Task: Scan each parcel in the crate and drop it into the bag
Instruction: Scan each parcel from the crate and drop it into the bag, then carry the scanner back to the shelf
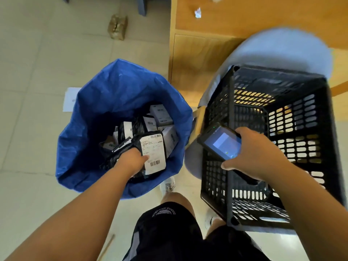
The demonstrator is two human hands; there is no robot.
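Observation:
My left hand [132, 161] grips a black plastic parcel [153, 153] with a white shipping label, held over the mouth of the blue bag [113, 95]. Several boxes and black parcels [160, 114] lie inside the bag. My right hand [258, 154] holds a handheld scanner [220, 143] with a lit screen over the near left side of the black plastic crate [301, 117]. No parcel shows inside the crate.
The crate rests on a round grey stool [282, 48] beside a wooden desk [244, 17]. A brown packet [117, 27] and a white sheet [70, 98] lie on the tiled floor beyond the bag. My legs and shoes are below.

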